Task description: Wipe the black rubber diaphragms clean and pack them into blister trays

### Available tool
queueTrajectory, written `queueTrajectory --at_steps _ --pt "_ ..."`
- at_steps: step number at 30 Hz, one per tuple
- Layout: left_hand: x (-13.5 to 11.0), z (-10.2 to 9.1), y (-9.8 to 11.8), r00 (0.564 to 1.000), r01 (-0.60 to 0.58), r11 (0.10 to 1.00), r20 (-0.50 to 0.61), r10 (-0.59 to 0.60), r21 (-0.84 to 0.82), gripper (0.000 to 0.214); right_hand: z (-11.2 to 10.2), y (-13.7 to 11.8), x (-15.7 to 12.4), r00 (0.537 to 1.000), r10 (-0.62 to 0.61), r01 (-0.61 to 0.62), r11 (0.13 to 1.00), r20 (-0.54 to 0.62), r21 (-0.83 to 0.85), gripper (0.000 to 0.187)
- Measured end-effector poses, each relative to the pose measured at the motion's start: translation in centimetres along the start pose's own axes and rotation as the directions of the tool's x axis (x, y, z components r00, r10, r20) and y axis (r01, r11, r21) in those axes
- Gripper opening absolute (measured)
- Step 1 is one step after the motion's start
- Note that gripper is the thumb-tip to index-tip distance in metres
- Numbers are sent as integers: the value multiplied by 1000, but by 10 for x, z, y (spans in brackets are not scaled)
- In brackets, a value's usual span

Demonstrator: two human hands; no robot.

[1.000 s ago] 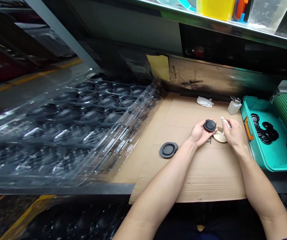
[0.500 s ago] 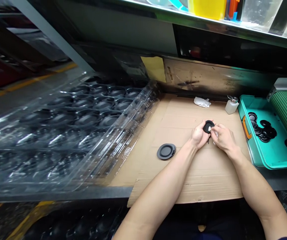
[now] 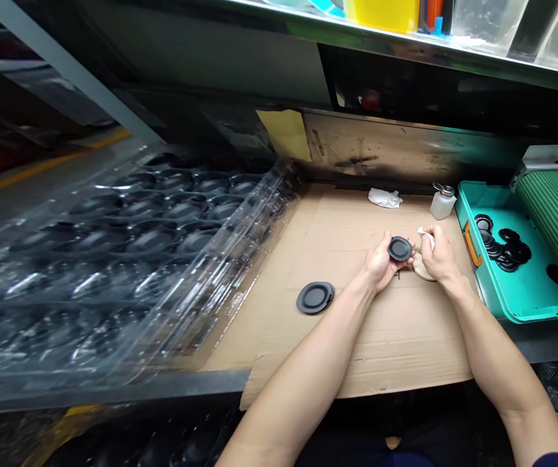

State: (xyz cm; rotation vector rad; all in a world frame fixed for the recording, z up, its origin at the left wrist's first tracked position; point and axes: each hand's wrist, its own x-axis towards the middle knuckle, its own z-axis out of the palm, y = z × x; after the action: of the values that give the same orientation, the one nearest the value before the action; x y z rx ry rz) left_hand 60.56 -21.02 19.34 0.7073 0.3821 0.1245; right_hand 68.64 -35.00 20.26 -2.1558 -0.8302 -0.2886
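Left hand [image 3: 382, 264] cradles a black rubber disc [image 3: 400, 248]; right hand [image 3: 442, 255] pinches a white cloth [image 3: 426, 238]. A clear plastic tray [image 3: 113, 243] lies at frame left, a teal bin [image 3: 507, 305] at right.

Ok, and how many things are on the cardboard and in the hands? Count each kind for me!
Black rubber discs: 2, one in the left hand, one on the cardboard
White cloths: 2, one in the right hand, one lying loose
Tan round pad: 1
Pump bottle: 1
Total: 6

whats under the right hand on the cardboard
Under the right hand, a round tan disc shows on the cardboard sheet; the hand hides the rest of it.
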Motion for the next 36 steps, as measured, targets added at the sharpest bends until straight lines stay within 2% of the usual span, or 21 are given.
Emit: queueTrajectory --at_steps 5,8,12,16,19,22,25,29,33,36 --pt "-1 2 -7 999 -31 998 -25 32 64 34 6 -5 -5 986 -116 116 993 122 10 22" --pt "0 2 -4 1000 -30 997 -2 30 70 33 3 -10 -7 982 -117 122 992 148 -27 24" --pt "0 -1 8 996 57 998 70 -56 -7 40 -2 -13 -7 991 -71 77 996 111 -50 28" --pt "-2 -6 19 987 121 989 115 -111 -86 42 1 -12 -6 991 -106 110 993 84 -35 27" --pt "-2 -8 22 977 152 985 162 -137 -80 39 2 -11 -5 987 -148 149 989 65 -7 26" --pt "-1 -9 21 963 176 984 207 -171 -6 40 1 -12 -5 986 -162 162 987 35 8 25" --pt "-2 -7 16 974 156 979 147 -174 128 51 0 -13 -5 987 -148 147 989 62 9 22" --pt "-5 -1 8 993 73 952 68 -97 298 69 1 -16 -8 979 -144 149 989 147 -22 21" --pt "-7 2 1 999 51 903 -31 -42 426 71 3 -20 -11 962 -170 201 970 216 -135 21" --pt "-5 2 -2 996 30 877 -85 12 480 68 6 -22 -13 963 -157 215 939 221 -268 22"
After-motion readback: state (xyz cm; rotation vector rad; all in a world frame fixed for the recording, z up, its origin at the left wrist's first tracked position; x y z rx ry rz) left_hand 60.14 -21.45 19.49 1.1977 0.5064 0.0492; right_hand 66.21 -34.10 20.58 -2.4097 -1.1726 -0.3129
